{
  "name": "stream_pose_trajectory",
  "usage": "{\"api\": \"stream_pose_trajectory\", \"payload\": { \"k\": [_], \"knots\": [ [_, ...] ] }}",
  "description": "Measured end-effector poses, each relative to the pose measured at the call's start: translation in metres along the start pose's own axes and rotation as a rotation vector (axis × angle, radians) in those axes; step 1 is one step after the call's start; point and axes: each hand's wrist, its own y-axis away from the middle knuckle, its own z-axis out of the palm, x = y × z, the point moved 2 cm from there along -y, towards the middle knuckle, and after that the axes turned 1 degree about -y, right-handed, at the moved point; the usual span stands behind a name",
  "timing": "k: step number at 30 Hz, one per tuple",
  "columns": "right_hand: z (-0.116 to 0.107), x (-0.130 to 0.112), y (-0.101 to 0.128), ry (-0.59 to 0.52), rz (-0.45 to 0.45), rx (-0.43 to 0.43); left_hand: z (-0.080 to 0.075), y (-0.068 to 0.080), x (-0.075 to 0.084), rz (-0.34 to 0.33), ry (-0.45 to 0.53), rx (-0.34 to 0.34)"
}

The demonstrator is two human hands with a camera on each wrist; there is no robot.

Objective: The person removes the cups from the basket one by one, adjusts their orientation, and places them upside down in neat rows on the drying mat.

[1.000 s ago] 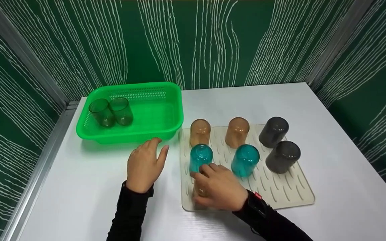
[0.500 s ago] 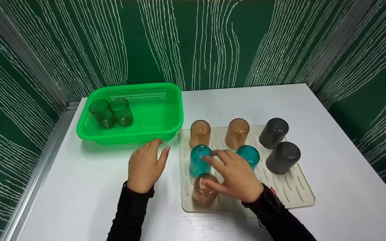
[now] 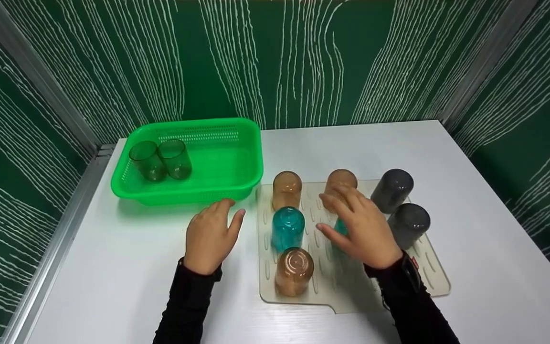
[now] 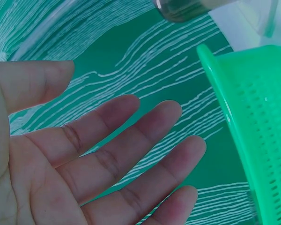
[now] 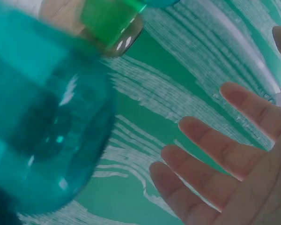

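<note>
My right hand (image 3: 363, 229) hovers over the right half of the beige drying mat (image 3: 325, 291), fingers spread and holding nothing. It partly covers a teal glass (image 3: 341, 226) and overlaps the amber glass (image 3: 341, 177) behind. On the mat's left side an upside-down amber glass (image 3: 294, 272) stands at the front, a teal glass (image 3: 288, 229) behind it, and another amber glass (image 3: 287, 191) at the back. The right wrist view shows a teal glass (image 5: 47, 122) close beside the relaxed fingers (image 5: 201, 136). My left hand (image 3: 211, 236) holds nothing, its fingers loosely extended just in front of the green basket (image 3: 194, 195).
Two dark grey glasses (image 3: 392, 191) stand upside down along the mat's right edge. Inside the basket, two greenish-looking glasses (image 3: 175, 160) lean with their rims up. Green panels (image 3: 299, 62) with white lines enclose the white table (image 3: 351, 143) at the back and sides.
My right hand has let go of the front amber glass and moved right and away from me, over the right teal glass. The left hand has barely moved.
</note>
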Motion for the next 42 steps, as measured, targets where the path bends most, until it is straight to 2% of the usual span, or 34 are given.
{"api": "stream_pose_trajectory", "payload": {
  "k": [7, 11, 19, 24, 29, 33, 37, 42],
  "knots": [
    [-0.002, 0.024, 0.005, 0.084, 0.114, -0.001, 0.002, 0.001, -0.002, 0.031, 0.002, 0.032],
    [-0.002, 0.034, 0.008, 0.114, 0.148, -0.012, 0.003, 0.001, -0.003, 0.036, 0.004, 0.038],
    [-0.001, 0.046, 0.010, 0.113, 0.220, -0.022, 0.009, -0.003, -0.005, 0.026, -0.003, 0.030],
    [0.001, 0.048, 0.010, 0.108, 0.235, -0.034, 0.013, -0.009, -0.008, 0.044, -0.017, 0.048],
    [0.002, 0.050, 0.010, 0.110, 0.249, -0.043, 0.008, -0.030, -0.019, 0.069, -0.067, 0.077],
    [0.001, 0.051, 0.011, 0.117, 0.258, -0.047, 0.003, -0.053, -0.031, 0.054, -0.124, 0.072],
    [0.000, 0.050, 0.012, 0.118, 0.256, -0.044, 0.000, -0.072, -0.044, 0.012, -0.164, 0.022],
    [0.001, 0.049, 0.011, 0.105, 0.251, -0.042, -0.003, -0.092, -0.061, -0.057, -0.213, -0.093]
  ]
}}
